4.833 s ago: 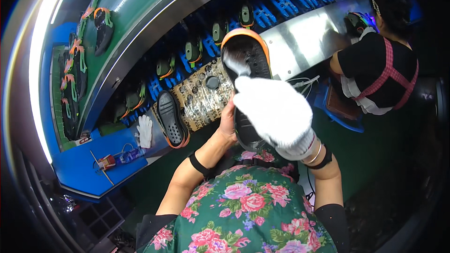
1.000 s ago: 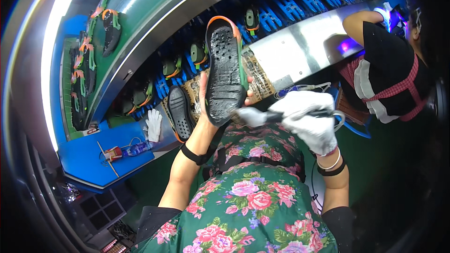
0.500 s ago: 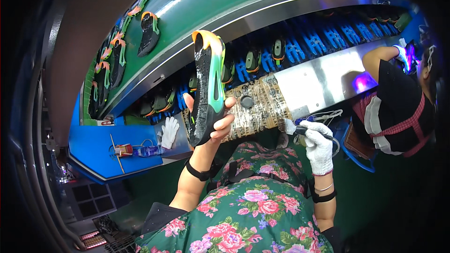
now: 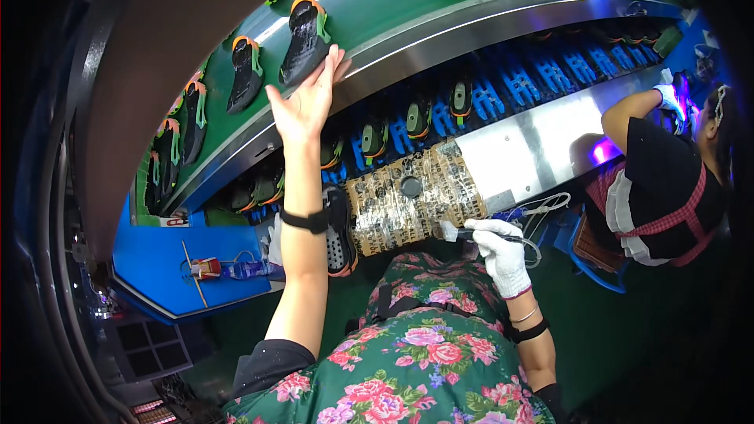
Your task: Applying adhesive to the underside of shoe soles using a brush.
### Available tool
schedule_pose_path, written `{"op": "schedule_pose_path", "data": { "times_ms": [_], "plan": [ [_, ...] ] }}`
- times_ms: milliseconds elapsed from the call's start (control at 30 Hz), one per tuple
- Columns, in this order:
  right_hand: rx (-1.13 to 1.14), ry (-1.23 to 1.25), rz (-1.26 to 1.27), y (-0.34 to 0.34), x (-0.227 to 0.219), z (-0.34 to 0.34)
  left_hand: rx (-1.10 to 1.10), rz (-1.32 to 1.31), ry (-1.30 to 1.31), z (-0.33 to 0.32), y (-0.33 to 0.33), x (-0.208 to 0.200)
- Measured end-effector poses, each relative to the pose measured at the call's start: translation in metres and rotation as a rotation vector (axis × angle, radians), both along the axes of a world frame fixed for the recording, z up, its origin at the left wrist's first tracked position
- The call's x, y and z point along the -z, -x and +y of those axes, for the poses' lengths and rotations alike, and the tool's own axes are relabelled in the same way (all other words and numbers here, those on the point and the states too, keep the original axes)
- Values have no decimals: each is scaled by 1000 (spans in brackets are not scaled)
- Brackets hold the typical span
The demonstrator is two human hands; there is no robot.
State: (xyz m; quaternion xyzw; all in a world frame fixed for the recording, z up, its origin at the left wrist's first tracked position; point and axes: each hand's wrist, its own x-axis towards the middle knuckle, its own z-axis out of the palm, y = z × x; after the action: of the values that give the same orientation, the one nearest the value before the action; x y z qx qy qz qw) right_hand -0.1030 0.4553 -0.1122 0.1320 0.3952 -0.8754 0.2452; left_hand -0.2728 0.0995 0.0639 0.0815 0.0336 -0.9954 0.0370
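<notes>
My bare left hand point(image 4: 306, 106) reaches to the green conveyor belt point(image 4: 369, 8), fingers spread and holding nothing. Just beyond its fingertips lies a black shoe sole point(image 4: 302, 43) with an orange and green rim, its inside wet-looking. My right hand point(image 4: 501, 257), in a white knit glove, grips a brush point(image 4: 463, 233), whose pale bristles are over the right edge of a taped cardboard sheet point(image 4: 393, 224). Partly behind my left forearm, a dark shoe part with a dotted panel point(image 4: 339, 232) rests at the sheet's left edge.
More soles point(image 4: 246, 74) lie along the belt. Under it, a lower line has blue holders point(image 4: 522, 88) and several shoes point(image 4: 419, 120). A co-worker point(image 4: 667, 180) works at the right. A bottle point(image 4: 245, 268) lies on the blue table point(image 4: 149, 255) at left.
My left hand has moved up and away, letting go of the sole, which now lies on the belt. My right hand with the brush has shifted left and slightly down.
</notes>
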Motion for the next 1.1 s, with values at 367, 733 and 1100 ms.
{"op": "schedule_pose_path", "data": {
  "times_ms": [367, 733, 1100],
  "plan": [
    [-47, 8, -40, 5, 5, -5, -690, -560, 2472, -53, -10, 20],
    [78, 13, -88, -1, 23, 5, -275, -480, 2488, -94, 113, -25],
    [164, -41, -113, 7, 28, 2, -131, -165, 3420, -145, 222, -24]
  ]
}}
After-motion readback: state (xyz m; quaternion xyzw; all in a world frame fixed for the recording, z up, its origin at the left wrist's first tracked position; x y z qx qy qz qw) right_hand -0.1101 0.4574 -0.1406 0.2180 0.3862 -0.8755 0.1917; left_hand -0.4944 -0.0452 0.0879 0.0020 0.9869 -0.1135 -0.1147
